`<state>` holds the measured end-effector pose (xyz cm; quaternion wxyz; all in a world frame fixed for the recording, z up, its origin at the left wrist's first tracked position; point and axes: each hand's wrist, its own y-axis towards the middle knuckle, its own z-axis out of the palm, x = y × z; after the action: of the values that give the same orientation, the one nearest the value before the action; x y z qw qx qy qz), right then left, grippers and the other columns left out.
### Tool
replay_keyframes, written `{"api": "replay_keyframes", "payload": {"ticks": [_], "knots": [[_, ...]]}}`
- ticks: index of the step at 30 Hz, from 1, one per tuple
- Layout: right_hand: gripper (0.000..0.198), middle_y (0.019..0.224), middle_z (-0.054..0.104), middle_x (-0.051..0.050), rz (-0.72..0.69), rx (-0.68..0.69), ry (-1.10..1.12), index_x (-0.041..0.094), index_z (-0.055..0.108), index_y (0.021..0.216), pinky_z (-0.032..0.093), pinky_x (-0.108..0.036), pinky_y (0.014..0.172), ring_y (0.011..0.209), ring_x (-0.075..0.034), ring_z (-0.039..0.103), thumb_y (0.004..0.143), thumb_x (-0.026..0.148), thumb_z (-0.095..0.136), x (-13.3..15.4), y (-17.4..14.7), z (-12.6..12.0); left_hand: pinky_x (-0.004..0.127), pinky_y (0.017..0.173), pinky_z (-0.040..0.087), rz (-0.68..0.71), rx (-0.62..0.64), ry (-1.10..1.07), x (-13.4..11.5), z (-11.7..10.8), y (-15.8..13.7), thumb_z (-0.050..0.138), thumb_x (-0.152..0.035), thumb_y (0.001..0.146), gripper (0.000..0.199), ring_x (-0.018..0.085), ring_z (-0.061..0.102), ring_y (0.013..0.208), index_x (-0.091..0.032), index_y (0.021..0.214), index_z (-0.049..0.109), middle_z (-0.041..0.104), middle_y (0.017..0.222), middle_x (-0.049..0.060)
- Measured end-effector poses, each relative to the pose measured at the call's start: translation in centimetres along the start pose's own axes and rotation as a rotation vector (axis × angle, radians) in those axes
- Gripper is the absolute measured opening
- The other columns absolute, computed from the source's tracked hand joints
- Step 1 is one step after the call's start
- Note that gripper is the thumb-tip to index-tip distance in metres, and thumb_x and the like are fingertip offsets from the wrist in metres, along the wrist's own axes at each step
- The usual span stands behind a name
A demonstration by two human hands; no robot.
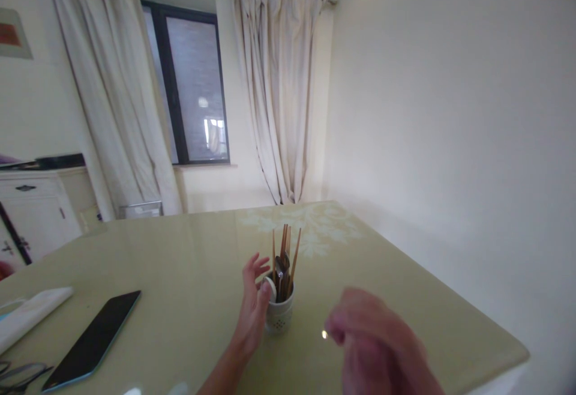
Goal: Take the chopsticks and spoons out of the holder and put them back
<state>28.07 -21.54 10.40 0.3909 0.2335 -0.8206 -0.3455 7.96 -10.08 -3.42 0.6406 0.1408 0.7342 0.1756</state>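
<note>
A white utensil cup (279,318) with a pierced pattern stands upright on the table. Several wooden chopsticks (294,257) and dark metal cutlery (282,272) rise out of it. At the cup's left side is my left hand (252,305), its thumb and a finger pinching a white rounded piece (270,288) at the rim; the other fingers are spread. I cannot tell what kind of thing the white piece is. To the right of the cup and nearer to me, my right hand (373,335) is blurred, with fingers curled in; anything inside it is hidden.
On the left of the glossy table (189,275) lie a dark tablet-like slab (96,338), a white long object (36,314) and eyeglasses (24,374). A wall (450,143) runs along the right edge. Behind are curtains (279,83), a window (198,83) and a white cabinet (40,203).
</note>
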Motion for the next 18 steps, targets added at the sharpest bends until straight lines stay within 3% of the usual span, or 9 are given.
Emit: {"api": "replay_keyframes", "payload": {"ticks": [1,2,4,8,11,14,16,18], "knots": [[0.052,0.063,0.061,-0.007,0.03,-0.052,0.022,0.034,0.073,0.09,0.051,-0.044,0.052,0.055,-0.027,0.058,0.097,0.069,0.036,-1.8,1.3,1.9,0.048,0.12,0.044,-0.002,0.012,0.002,0.1,0.3,-0.1,0.037,-0.077,0.099,0.08,0.033,0.05,0.147,-0.031,0.162,0.017,0.044,0.162,0.016],[0.061,0.06,0.057,-0.006,0.11,-0.204,0.087,0.028,0.065,0.077,0.049,-0.04,0.053,0.052,-0.023,0.054,0.104,0.066,0.026,-3.7,2.4,3.7,0.048,0.121,0.043,-0.001,0.026,0.009,0.1,0.6,-0.3,0.042,-0.079,0.097,0.087,0.033,0.049,0.148,-0.03,0.163,0.014,0.043,0.162,0.017],[0.061,0.058,0.049,-0.002,0.23,-0.285,0.177,0.026,0.049,0.069,0.046,-0.034,0.055,0.052,-0.02,0.05,0.106,0.068,0.025,-7.3,3.6,7.0,0.045,0.121,0.043,-0.011,0.068,0.016,0.1,1.0,-0.6,0.055,-0.079,0.092,0.1,0.034,0.052,0.146,-0.03,0.165,0.008,0.041,0.164,0.016],[0.061,0.06,0.044,0.002,0.326,-0.086,0.189,0.026,0.041,0.069,0.045,-0.033,0.06,0.057,-0.019,0.051,0.108,0.069,0.021,-12.2,1.8,10.9,0.045,0.12,0.046,-0.073,0.163,-0.027,0.7,1.6,-0.9,0.073,-0.061,0.089,0.112,0.031,0.063,0.134,-0.035,0.165,-0.006,0.047,0.159,0.014],[0.06,0.085,0.066,-0.004,0.233,0.106,0.292,0.023,0.057,0.103,0.053,-0.034,0.074,0.077,-0.023,0.066,0.101,0.078,0.033,-13.4,-0.3,11.7,0.047,0.127,0.038,-0.083,0.222,-0.009,1.4,1.9,-0.6,0.075,-0.051,0.09,0.115,0.03,0.055,0.146,-0.03,0.166,-0.01,0.049,0.159,0.016],[0.074,0.117,0.071,-0.012,0.214,0.15,0.348,0.021,0.05,0.136,0.056,-0.037,0.09,0.102,-0.028,0.071,0.09,0.077,0.061,-13.7,-0.9,12.0,0.049,0.131,0.031,-0.062,0.211,0.144,2.4,2.2,-0.1,0.077,-0.047,0.087,0.106,0.034,0.04,0.156,-0.025,0.168,0.011,0.042,0.166,0.019],[0.082,0.131,0.067,-0.015,0.223,0.14,0.308,0.02,0.048,0.141,0.053,-0.04,0.102,0.117,-0.032,0.068,0.08,0.064,0.08,-13.9,-0.6,12.4,0.051,0.132,0.028,-0.03,0.21,0.273,2.9,2.2,0.2,0.08,-0.044,0.083,0.093,0.037,0.037,0.157,-0.025,0.162,0.034,0.043,0.165,0.019],[0.083,0.135,0.066,-0.016,0.252,0.127,0.264,0.02,0.05,0.141,0.05,-0.044,0.11,0.124,-0.034,0.065,0.074,0.049,0.089,-14.3,-0.4,13.1,0.052,0.13,0.032,-0.003,0.234,0.333,3.4,2.1,0.5,0.081,-0.039,0.081,0.078,0.038,0.044,0.152,-0.026,0.152,0.051,0.052,0.159,0.018]]}}
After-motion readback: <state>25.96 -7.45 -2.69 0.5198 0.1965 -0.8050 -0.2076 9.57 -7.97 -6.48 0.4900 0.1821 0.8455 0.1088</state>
